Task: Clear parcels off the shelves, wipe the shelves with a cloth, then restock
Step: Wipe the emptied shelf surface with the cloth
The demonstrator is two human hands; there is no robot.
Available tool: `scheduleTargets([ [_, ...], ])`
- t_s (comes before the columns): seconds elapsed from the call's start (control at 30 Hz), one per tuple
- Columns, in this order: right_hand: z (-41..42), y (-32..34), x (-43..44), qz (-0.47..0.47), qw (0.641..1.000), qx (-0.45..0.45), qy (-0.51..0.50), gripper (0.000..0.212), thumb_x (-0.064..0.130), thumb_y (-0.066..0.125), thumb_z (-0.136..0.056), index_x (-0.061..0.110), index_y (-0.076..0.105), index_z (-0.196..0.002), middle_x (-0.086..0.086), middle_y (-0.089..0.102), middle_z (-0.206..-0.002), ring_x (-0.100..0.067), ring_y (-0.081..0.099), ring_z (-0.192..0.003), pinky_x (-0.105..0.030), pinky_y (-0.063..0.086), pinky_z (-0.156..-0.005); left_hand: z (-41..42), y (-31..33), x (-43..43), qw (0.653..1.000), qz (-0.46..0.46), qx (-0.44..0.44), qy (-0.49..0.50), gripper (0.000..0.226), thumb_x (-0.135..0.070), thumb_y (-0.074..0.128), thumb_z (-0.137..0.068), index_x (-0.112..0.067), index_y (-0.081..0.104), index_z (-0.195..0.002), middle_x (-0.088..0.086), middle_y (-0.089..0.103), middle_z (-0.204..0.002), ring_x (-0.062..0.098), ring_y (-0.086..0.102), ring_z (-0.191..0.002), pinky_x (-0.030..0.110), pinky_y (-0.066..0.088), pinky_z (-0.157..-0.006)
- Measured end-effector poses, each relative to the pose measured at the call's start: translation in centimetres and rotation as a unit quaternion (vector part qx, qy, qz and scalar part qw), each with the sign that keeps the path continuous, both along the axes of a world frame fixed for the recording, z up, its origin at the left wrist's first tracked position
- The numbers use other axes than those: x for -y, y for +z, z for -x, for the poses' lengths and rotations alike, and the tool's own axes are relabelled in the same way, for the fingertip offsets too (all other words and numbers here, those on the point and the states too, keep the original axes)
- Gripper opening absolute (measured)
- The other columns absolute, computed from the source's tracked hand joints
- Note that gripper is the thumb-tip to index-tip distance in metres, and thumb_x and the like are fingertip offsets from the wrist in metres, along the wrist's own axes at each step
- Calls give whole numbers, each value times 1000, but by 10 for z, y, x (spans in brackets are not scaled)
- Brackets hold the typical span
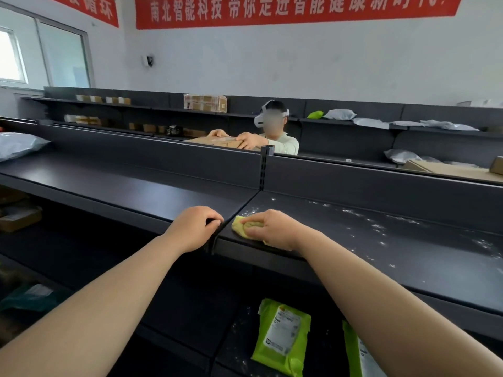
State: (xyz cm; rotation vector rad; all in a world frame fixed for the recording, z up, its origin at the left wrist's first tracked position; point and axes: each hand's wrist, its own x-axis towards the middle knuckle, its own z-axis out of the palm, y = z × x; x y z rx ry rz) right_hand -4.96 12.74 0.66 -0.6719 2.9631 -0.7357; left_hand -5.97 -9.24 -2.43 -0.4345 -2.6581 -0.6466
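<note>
Cloth [241, 225] is bunched under the curled fingers [257, 219] of the right hand [275, 227], with the thumb at its near side. Only its left end and a strip by the wrist are seen. It is pressed on the shelf [381, 240] at the front left corner, just beside the seam. The shelf's front edge at the seam is gripped by the left hand [194, 227], fingertips hidden. White specks are scattered over the shelf. On the lower shelf [236, 336] a green parcel [283, 336] is laid flat; a second parcel [353, 349] is cut off by the right arm.
</note>
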Motion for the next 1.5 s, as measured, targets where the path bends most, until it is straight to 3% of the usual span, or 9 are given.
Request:
scheduleTargets([
  [0.17,31,2,-19,-44,985,-17,-165,32,32,49,-93,11,65,-111,-7,63,-108,-25,57,-96,-29,41,-77,23,3,12,999,25,1,-30,22,-25,52,-95,-28,70,-107,-15,66,-112,8,59,-105,25,47,-87],
  [0.33,10,0,-11,5,976,-39,-216,39,35,51,-89,8,46,-61,-3,46,-61,-20,44,-56,-27,35,-48,40,5,18,997,43,1,-60,25,-26,51,-95,-29,70,-110,-14,66,-117,10,57,-113,29,46,-95],
  [0.43,-3,-5,15,-24,992,-42,-120,28,37,52,-87,21,70,-101,0,67,-103,-21,60,-95,-27,45,-79,48,5,20,996,49,3,-72,25,-26,52,-94,-31,71,-109,-14,66,-117,10,57,-113,28,45,-94],
  [0.53,9,-4,39,-24,997,-31,-72,36,34,49,-93,35,58,-129,7,54,-138,-15,48,-125,-21,32,-97,55,6,22,997,39,6,-72,23,-29,54,-92,-33,72,-106,-15,68,-114,10,58,-111,29,47,-94],
  [0.8,79,-1,27,-49,976,5,-212,38,34,39,-99,32,50,-136,-4,48,-143,-28,47,-126,-32,38,-101,66,7,15,995,69,-5,-70,26,-31,50,-93,-38,69,-110,-16,65,-118,13,57,-113,31,49,-90],
  [0.93,81,0,-5,-88,953,12,-290,35,30,35,-100,17,56,-125,-9,54,-133,-33,54,-114,-38,46,-97,72,10,8,993,90,-7,-75,28,-29,47,-96,-37,67,-114,-18,63,-122,12,54,-118,30,45,-91],
  [1.03,73,-5,8,-81,957,8,-278,36,30,31,-98,13,50,-124,-11,47,-134,-35,54,-109,-35,49,-86,78,11,3,991,103,2,-88,31,-29,44,-96,-37,65,-117,-16,62,-125,13,54,-117,30,46,-90],
  [1.17,81,-5,29,-64,976,-2,-209,39,32,37,-100,23,46,-137,-5,44,-144,-27,45,-127,-33,37,-103,86,13,-5,990,102,20,-98,33,-35,44,-96,-39,59,-125,-13,59,-130,15,54,-119,30,44,-88],
  [1.5,156,2,30,-96,958,30,-269,38,20,39,-99,14,43,-136,-13,51,-134,-33,51,-117,-40,45,-96,102,9,-25,986,143,17,-87,33,-44,38,-97,-49,54,-125,-24,51,-135,10,50,-123,32,42,-94],
])
